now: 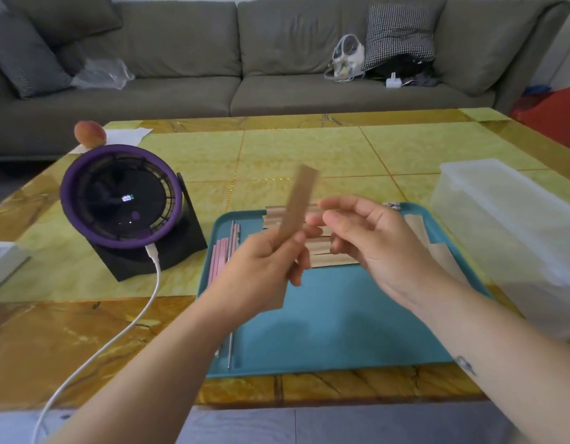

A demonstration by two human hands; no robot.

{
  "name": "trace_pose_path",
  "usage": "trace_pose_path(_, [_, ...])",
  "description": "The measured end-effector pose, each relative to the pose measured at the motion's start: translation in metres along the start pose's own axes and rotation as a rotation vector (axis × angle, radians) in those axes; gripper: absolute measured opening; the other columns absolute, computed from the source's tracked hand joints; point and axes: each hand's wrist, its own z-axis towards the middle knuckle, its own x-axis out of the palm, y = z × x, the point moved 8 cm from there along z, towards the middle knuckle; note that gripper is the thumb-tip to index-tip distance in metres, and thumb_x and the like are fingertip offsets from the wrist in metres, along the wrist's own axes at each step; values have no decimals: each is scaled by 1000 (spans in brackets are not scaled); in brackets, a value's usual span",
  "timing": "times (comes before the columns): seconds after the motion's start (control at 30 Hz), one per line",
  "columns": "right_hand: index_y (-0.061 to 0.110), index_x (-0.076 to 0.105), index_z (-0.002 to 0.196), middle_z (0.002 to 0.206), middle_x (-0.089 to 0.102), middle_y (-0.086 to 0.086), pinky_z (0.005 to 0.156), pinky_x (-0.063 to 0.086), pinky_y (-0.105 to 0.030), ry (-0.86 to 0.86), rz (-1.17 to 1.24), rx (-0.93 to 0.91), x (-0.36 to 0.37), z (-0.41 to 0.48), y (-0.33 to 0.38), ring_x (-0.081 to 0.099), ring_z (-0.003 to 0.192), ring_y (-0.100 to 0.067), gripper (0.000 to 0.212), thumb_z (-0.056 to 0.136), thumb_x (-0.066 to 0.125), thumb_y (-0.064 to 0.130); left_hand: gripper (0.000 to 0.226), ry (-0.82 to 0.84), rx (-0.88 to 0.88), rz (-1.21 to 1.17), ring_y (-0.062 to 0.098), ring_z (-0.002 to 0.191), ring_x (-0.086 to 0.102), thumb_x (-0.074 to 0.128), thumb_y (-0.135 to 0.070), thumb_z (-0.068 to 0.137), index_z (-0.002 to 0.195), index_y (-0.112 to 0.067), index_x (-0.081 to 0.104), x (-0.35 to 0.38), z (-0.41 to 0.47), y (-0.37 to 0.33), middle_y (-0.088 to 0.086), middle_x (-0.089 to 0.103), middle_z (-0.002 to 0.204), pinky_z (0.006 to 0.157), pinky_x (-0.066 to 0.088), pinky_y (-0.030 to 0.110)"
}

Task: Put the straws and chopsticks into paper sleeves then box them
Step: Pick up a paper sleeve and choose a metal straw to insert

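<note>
My left hand (261,267) holds a brown paper sleeve (298,203) upright above the teal tray (341,315), pinched near its lower end. My right hand (360,232) hovers just right of the sleeve with its fingers apart and nothing in it. More brown paper sleeves (325,251) lie in a pile at the far side of the tray, partly hidden by both hands. Pink straws (218,261) and metal straws or chopsticks (231,350) lie along the tray's left edge. A translucent plastic box (508,238) stands to the right of the tray.
A purple desk fan (122,197) on a black base stands left of the tray, with a white cable (117,334) trailing toward the table's front edge. A peach (90,133) sits at the far left. A grey sofa (277,59) is behind the table.
</note>
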Motion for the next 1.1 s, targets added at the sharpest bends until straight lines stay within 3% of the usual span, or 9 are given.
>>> trace_pose_path(0.17, [21, 66, 93, 83, 68, 2, 68, 48, -18, 142, -421, 159, 26, 13, -33, 54, 62, -3, 11, 91, 57, 15, 25, -274, 83, -119, 11, 51, 45, 40, -26, 100, 96, -22, 65, -68, -10, -10, -8, 52, 57, 71, 41, 38])
trace_pose_path(0.3, [19, 64, 116, 94, 56, 15, 71, 33, -3, 387, -964, -13, 88, 20, -54, 49, 76, 5, 26, 93, 52, 20, 25, -376, 128, -174, 10, 51, 47, 39, -27, 100, 99, -20, 63, -98, -24, -17, -7, 53, 59, 67, 42, 34])
trace_pose_path(0.33, [18, 62, 120, 98, 55, 13, 74, 32, -4, 422, -1073, -86, 102, 21, -57, 51, 82, 3, 29, 94, 50, 21, 25, -379, 133, -180, 9, 51, 47, 39, -27, 100, 100, -19, 63, -102, -28, -19, -7, 53, 59, 68, 42, 35])
trace_pose_path(0.43, [16, 61, 119, 112, 54, -1, 88, 43, -31, 412, -1256, -188, 121, 26, -64, 54, 101, -16, 29, 94, 48, 24, 26, -370, 150, -199, 9, 54, 47, 39, -28, 100, 103, -18, 63, -110, -37, -25, -7, 53, 61, 74, 47, 38])
trace_pose_path(0.67, [15, 60, 84, 80, 57, 2, 65, 37, -25, 359, -1394, -206, 112, 41, -66, 50, 72, -13, 4, 83, 61, 18, 25, -403, 163, -226, 9, 58, 49, 40, -28, 100, 101, -20, 63, -130, -49, -28, -6, 54, 64, 73, 50, 33])
trace_pose_path(0.77, [6, 60, 93, 82, 58, -4, 63, 39, -28, 353, -1420, -64, 107, 46, -67, 52, 78, -20, 14, 79, 58, 9, 25, -407, 171, -240, 8, 58, 50, 40, -28, 100, 100, -20, 63, -131, -51, -28, -6, 55, 65, 72, 50, 31])
trace_pose_path(0.87, [0, 54, 108, 92, 57, -8, 59, 45, -25, 387, -1438, 234, 103, 48, -70, 54, 75, -21, 26, 84, 56, 11, 24, -410, 171, -247, 6, 57, 50, 41, -29, 100, 100, -21, 63, -131, -52, -27, -7, 55, 65, 70, 50, 28])
trace_pose_path(0.93, [-2, 55, 111, 85, 65, -14, 62, 53, -32, 380, -1377, 395, 99, 48, -74, 59, 67, -23, 30, 84, 56, 11, 24, -413, 168, -245, 5, 56, 50, 41, -29, 100, 102, -20, 64, -131, -52, -26, -7, 55, 65, 68, 50, 27])
trace_pose_path(1.1, [-1, 61, 105, 64, 61, -7, 49, 44, -20, 363, -1328, 499, 95, 48, -68, 54, 55, -18, 25, 83, 59, 12, 24, -414, 163, -248, 6, 56, 51, 41, -30, 100, 103, -21, 64, -134, -53, -24, -6, 55, 65, 68, 49, 25])
